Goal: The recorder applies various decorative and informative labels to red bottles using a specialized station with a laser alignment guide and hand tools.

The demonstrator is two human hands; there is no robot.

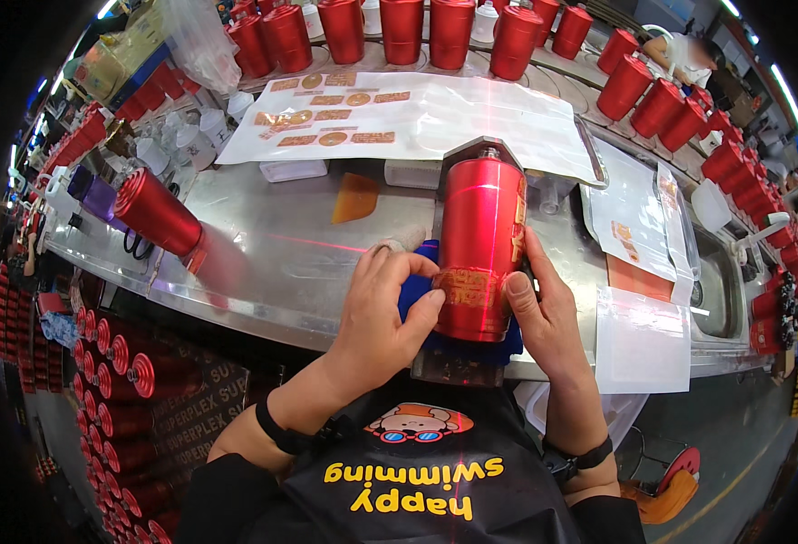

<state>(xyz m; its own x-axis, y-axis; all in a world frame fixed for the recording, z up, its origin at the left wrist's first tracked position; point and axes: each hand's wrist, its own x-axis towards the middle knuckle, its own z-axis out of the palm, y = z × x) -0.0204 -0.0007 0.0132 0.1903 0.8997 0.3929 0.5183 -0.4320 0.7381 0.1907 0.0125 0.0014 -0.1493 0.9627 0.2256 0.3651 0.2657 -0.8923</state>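
Note:
A glossy red metal bottle (482,218) lies in front of me in a dark metal holder (483,143), over a blue cloth (417,283). A gold patterned decal (468,288) wraps its lower part, and more gold shows on its right side. My left hand (385,304) is closed, thumb and index fingertips at the decal's left edge; a pale wrap covers one finger. My right hand (548,308) curves against the bottle's right side, thumb near its lower edge and fingers partly hidden behind. A thin red laser line runs along the bottle.
White decal sheets (417,118) lie beyond the holder. An amber scraper (355,198) rests on the steel table (263,258); another red bottle (157,213) stands at left. Right are more sheets (643,340) and a sink (720,295). Red bottles (340,32) line the back; a person (684,56) sits far right.

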